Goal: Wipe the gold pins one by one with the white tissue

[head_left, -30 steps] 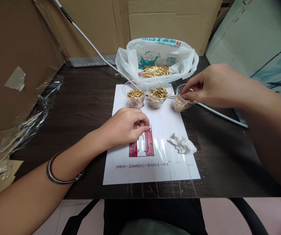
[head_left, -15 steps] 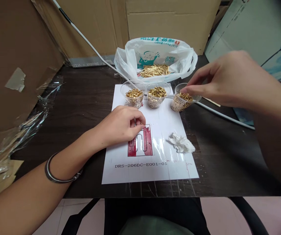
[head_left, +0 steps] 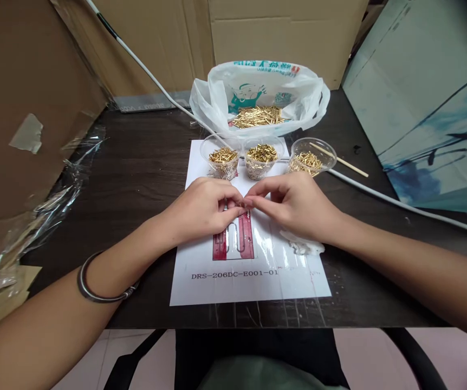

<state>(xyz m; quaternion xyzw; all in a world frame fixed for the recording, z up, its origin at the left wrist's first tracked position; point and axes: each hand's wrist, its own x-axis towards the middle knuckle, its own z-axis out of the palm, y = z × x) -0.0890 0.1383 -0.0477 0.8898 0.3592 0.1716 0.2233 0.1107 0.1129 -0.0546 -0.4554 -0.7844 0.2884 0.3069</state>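
Observation:
My left hand (head_left: 209, 211) rests on the printed paper sheet (head_left: 233, 290), over the upper part of a red-and-white printed figure (head_left: 220, 252). Its thumb and forefinger pinch a tiny gold-coloured metal pin, mostly hidden by the fingers. My right hand (head_left: 294, 206) meets it fingertip to fingertip, thumb and forefinger closed; whatever is between them is too small to make out. Just beyond the hands stand three clear plastic cups of short gold pins: a left cup (head_left: 223, 157), a middle cup (head_left: 261, 154) and a right cup (head_left: 309, 161), partly behind my right hand.
Behind the cups, a white plastic bag (head_left: 209, 108) holds longer gold pins (head_left: 260, 116). Crumpled tissue (head_left: 304, 246) lies partly under my right hand. A thin wooden stick (head_left: 351, 166) and a white cable (head_left: 380, 199) lie at the right. Cardboard (head_left: 274, 38) walls the back.
My right hand has left the right cup and come down and left to my left hand's fingertips. The left hand has hardly moved.

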